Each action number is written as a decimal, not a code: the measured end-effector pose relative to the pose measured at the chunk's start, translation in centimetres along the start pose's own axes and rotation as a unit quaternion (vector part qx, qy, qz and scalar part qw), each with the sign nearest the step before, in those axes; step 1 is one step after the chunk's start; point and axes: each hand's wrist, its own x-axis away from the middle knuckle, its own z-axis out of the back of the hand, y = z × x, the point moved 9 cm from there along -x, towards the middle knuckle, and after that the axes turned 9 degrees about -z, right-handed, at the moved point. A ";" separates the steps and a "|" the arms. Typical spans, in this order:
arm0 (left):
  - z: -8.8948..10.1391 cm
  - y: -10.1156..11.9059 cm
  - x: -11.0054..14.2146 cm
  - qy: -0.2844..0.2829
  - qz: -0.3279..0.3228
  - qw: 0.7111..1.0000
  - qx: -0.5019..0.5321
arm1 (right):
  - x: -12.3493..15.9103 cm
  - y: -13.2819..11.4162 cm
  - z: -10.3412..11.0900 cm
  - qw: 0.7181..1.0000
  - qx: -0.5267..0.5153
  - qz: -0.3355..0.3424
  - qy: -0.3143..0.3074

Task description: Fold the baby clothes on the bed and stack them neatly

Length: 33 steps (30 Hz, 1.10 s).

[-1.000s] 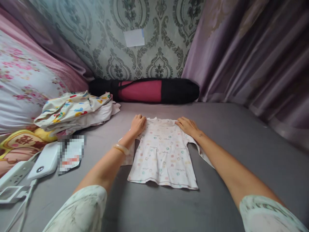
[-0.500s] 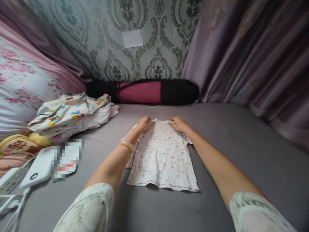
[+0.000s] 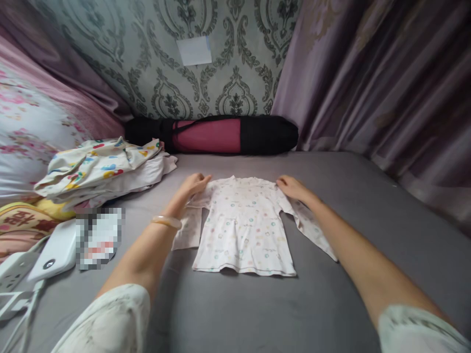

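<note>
My left arm (image 3: pixel 128 267) reaches forward and inward past the near left side of the shirt (image 3: pixel 245 225), its elbow slightly bent, and its wrist (image 3: pixel 179 202) lies outside the left shoulder. My left grip (image 3: pixel 196 183) is at that shoulder, back of the hand up, fingers curled, thumb pointing toward the collar. My right arm (image 3: pixel 356 250) slants in along the outer side of the shirt's right sleeve, nearly straight. My right grip (image 3: pixel 292 186) is at the right shoulder, knuckles up, fingers bent inward with the fingertips on its edge. I cannot tell how firmly either one closes.
</note>
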 end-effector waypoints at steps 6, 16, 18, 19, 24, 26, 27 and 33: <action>3.1 -7.2 9.0 0.013 0.030 0.994 0.105 | 8.4 10.6 3.2 0.999 -0.013 -0.047 0.021; 2.7 -3.9 17.5 -0.040 0.125 0.988 0.076 | 14.3 13.6 2.7 0.986 -0.056 -0.157 -0.018; 3.3 -3.2 17.5 -0.004 0.117 0.993 0.035 | 14.6 13.2 2.6 0.985 -0.050 -0.166 -0.018; 3.7 -2.8 17.3 0.024 0.109 0.994 0.011 | 14.7 13.1 2.6 0.984 -0.047 -0.172 -0.020; 3.3 1.5 14.4 0.092 -0.016 0.995 -0.039 | 15.9 13.5 2.3 0.975 -0.044 -0.214 -0.024; 1.6 4.6 12.5 0.078 -0.089 0.993 -0.020 | 16.2 13.6 2.1 0.973 -0.049 -0.223 -0.036; 0.6 6.4 11.6 0.067 -0.126 0.990 -0.008 | 16.3 13.5 2.0 0.972 -0.051 -0.227 -0.042; -6.5 17.2 6.9 -0.001 -0.319 0.947 0.029 | 16.6 12.5 1.8 0.962 -0.085 -0.245 -0.089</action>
